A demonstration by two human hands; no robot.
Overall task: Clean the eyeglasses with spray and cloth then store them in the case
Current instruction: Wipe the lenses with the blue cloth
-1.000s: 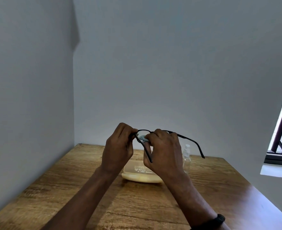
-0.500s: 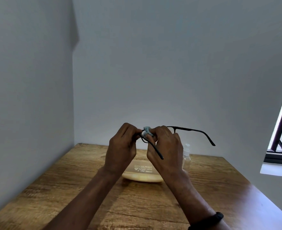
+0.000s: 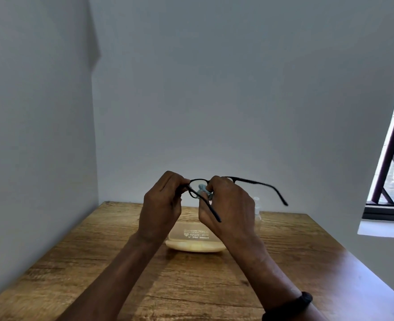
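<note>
Now my left hand (image 3: 162, 205) pinches the black eyeglasses (image 3: 249, 181)' corner; my right hand (image 3: 228, 207) presses pale-blue cloth (image 3: 201, 188) on a lens.

Between the hands, the glasses (image 3: 256, 181) have a thin matt black frame, and the cloth (image 3: 203, 190) is soft pale blue. Below them the case (image 3: 197, 242) is smooth cream plastic on a grainy, lightly glossy wood table (image 3: 191, 286). Behind the right hand stands a clear plastic bottle (image 3: 257, 216).

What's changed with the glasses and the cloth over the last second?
The right hand rubbed the cloth up and back down over one lens, and the eyeglasses tilted slightly. The left hand kept hold of the frame. Case and spray bottle stayed on the table.
</note>
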